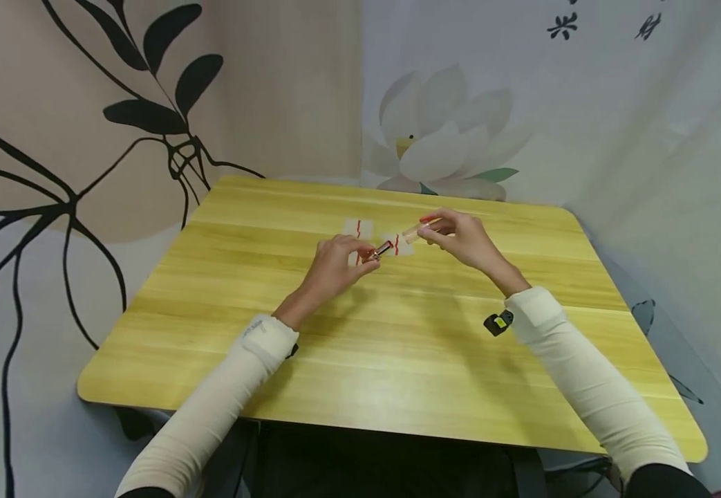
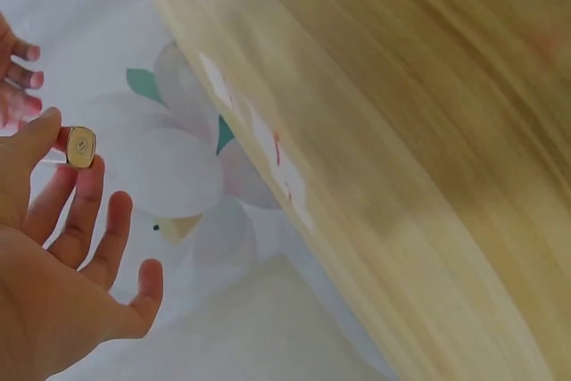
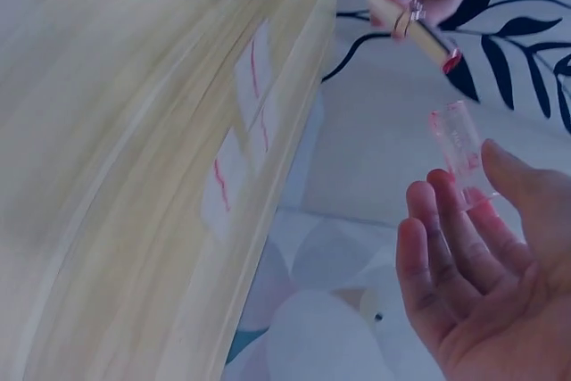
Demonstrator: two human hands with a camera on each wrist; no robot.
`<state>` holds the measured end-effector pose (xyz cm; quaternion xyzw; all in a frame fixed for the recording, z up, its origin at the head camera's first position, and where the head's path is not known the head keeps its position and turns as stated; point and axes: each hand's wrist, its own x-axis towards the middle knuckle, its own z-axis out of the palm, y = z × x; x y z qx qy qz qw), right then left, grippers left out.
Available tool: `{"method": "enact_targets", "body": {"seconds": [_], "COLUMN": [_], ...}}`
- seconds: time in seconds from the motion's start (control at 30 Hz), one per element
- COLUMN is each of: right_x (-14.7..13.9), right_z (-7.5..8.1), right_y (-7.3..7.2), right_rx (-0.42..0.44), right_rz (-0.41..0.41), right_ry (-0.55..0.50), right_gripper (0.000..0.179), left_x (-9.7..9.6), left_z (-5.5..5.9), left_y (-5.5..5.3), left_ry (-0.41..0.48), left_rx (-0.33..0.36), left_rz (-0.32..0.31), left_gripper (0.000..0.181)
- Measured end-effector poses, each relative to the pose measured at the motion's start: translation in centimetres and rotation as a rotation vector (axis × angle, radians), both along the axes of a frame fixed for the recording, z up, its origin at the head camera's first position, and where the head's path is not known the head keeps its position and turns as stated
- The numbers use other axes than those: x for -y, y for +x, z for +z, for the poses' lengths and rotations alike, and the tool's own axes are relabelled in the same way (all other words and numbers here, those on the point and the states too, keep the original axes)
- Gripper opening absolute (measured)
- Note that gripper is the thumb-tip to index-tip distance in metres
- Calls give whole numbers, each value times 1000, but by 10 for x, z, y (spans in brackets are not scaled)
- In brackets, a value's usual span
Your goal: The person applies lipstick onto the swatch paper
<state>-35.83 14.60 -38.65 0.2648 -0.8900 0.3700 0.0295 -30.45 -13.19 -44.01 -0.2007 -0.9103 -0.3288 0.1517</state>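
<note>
My left hand [image 1: 330, 268] pinches a gold lipstick [image 1: 377, 253] between thumb and fingers, its red bullet [image 3: 452, 61] exposed and pointing toward the other hand. Only the lipstick's flat gold base [image 2: 80, 147] shows clearly in the left wrist view. Across from it, my right hand [image 1: 464, 240] holds a clear lipstick cap [image 1: 413, 234] by one end, with reddish smears on its wall in the right wrist view. A small gap separates the cap's open end from the lipstick tip. Both are held above the table.
Beneath the hands, several small white paper pieces [image 1: 404, 246] with wavy red strokes lie on the yellow wooden table [image 1: 360, 360]. A curtain with a printed flower [image 1: 453, 138] and dark leaves hangs behind the table's far edge.
</note>
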Motion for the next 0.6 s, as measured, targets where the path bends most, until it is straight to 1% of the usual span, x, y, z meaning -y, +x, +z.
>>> {"method": "enact_targets", "body": {"seconds": [0.1,0.3,0.47,0.6], "right_x": [7,16,21,25], "right_z": [3,4,1,-2], "right_y": [4,8,10,12], "right_rx": [10,25,33,33], "right_rz": [27,66,80,80], "right_ry": [-10,-8,-8,-16], "right_gripper": [36,37,37,34], "left_x": [-2,-1,-3,-6], "left_z": [2,3,4,6], "left_y": [0,1,2,2], "left_ry": [-22,-38,-48,-26], "left_rx": [-20,-39,-48,-65], "left_rz": [9,10,20,21], "left_gripper": [30,36,35,32]}}
